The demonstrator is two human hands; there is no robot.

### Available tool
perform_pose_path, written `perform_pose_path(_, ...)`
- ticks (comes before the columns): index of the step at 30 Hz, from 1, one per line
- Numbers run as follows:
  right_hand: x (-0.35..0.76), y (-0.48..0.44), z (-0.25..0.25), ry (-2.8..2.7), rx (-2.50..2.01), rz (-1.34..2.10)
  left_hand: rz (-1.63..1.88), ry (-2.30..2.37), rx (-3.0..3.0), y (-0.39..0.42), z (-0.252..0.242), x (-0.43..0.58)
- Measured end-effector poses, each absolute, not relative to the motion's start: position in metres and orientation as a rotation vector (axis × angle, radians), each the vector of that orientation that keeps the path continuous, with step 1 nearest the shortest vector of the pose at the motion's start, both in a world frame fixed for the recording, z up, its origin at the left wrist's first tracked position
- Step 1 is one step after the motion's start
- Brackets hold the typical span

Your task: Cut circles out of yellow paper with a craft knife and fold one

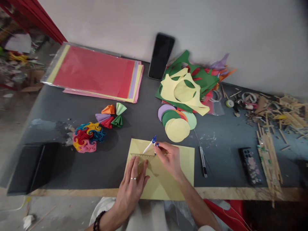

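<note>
Compass (148,147): stood blue head (154,140) up, legs spread, by the ruler on the upper part of the sheet. It looked light and stiff, probably smooth plastic with sharp points; the head seemed the best hold, since squeezing the legs could have altered their spread.
Right hand (170,156): thumb and forefinger were pinched narrow on the compass, near its head.
Left hand (131,188): fingers lay extended, a little apart, tips on the ruler, curled round nothing.
Ruler (143,155): lay flat on the sheet; it appeared thin, light and apt to slide, so flat pressure along it seemed the surest hold.
Sheet (166,187): lay on the bench (79,173), reaching its front edge; thin, likely easy to crease, best taken by its edges.
</note>
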State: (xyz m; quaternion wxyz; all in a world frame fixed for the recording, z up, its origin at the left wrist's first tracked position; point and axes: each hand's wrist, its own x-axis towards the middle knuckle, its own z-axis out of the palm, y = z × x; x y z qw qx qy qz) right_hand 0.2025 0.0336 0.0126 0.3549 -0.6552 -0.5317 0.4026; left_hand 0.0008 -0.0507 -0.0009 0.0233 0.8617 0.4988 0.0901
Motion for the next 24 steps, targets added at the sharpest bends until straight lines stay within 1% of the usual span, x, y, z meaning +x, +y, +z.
perform_pose_path(24, 0.2008, 0.0326, 0.0076, -1.474, -1.648, 0.961, 0.323, 1.562, 2.684, -0.0515, -0.0059, 0.0022)
